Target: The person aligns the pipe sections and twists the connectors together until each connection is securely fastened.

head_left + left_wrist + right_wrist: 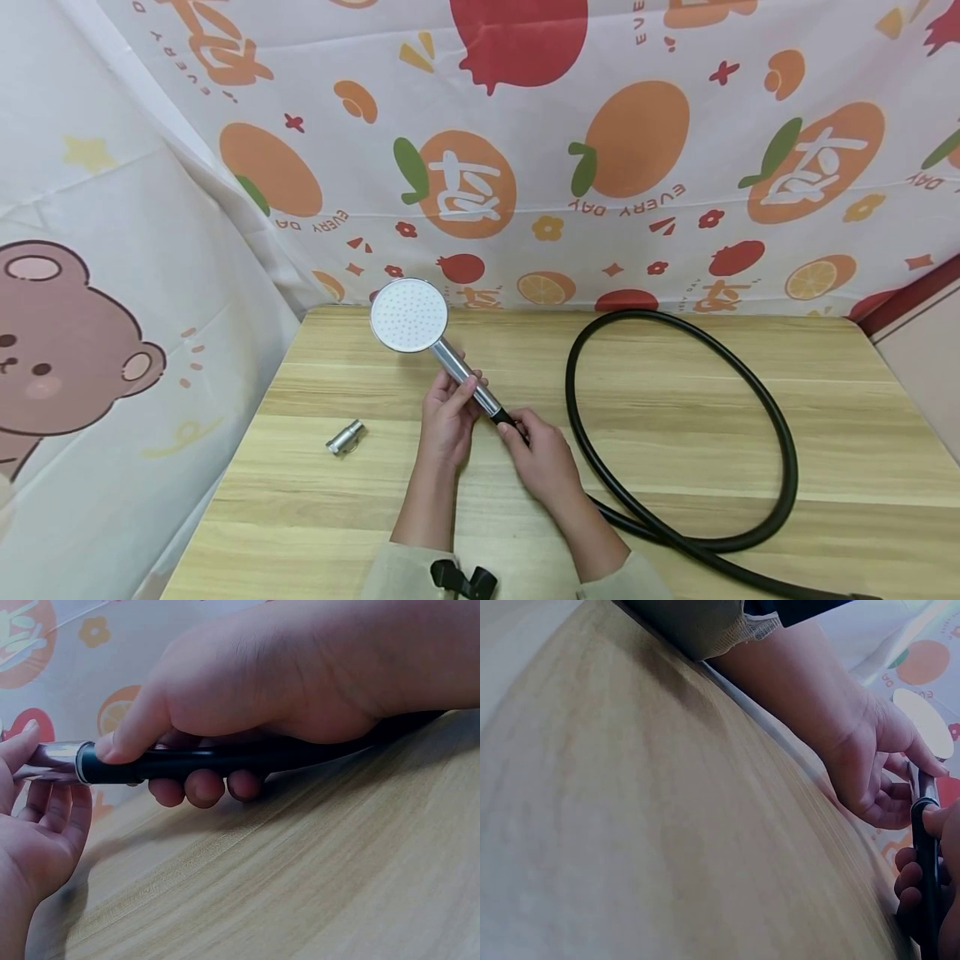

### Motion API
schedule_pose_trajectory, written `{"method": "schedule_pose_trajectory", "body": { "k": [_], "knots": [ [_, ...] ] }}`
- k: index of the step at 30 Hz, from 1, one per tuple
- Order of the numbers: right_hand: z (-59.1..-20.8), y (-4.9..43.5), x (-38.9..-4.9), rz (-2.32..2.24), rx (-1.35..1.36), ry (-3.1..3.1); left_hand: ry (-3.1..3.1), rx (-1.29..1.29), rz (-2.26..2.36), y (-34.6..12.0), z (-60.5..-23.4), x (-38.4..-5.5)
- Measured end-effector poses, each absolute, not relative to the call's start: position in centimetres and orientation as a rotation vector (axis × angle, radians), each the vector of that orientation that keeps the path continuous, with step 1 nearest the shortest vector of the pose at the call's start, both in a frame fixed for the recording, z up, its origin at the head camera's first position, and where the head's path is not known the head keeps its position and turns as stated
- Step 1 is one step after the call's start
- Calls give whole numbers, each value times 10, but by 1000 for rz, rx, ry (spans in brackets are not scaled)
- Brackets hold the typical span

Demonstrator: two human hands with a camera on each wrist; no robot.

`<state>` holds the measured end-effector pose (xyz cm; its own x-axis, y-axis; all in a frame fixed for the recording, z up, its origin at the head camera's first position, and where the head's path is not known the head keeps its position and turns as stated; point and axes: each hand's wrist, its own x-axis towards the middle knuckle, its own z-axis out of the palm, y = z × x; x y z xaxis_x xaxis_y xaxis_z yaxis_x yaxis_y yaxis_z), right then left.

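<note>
A round shower head (408, 315) with a white nozzle face and silver handle is held up over the table, tilted to the upper left. My left hand (448, 421) grips its handle, fingers behind and thumb on top. At the handle's lower end, my right hand (546, 458) grips the black hose (786, 450), thumb pressed near the joint. In the left wrist view the hose end (116, 766) meets the silver handle (56, 761); whether it is fully seated I cannot tell. The right wrist view shows my left hand (881, 761) close above the right.
A small silver metal fitting (346, 437) lies on the wooden table (300, 525) left of my hands. The hose loops across the table's right side and runs off at the lower right. Behind the table hangs a fruit-print cloth (555, 250); a bear-print cloth (187, 275) hangs at the left.
</note>
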<state>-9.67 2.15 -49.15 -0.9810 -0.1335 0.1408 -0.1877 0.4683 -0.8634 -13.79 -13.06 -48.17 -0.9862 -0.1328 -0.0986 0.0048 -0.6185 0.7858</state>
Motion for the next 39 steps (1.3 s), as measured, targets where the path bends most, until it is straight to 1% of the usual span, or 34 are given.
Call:
{"method": "schedule_pose_trajectory", "body": {
  "k": [17, 31, 39],
  "knots": [
    [-493, 20, -99, 1682, 255, -2567, -1307, 223, -2769, -130, -480, -138],
    [-491, 21, -98, 1583, 307, -2626, -1322, 218, -2761, -130, -481, -138],
    [-492, 20, -98, 1677, 245, -2585, -1316, 190, -2774, -131, -480, -137]
  ]
}}
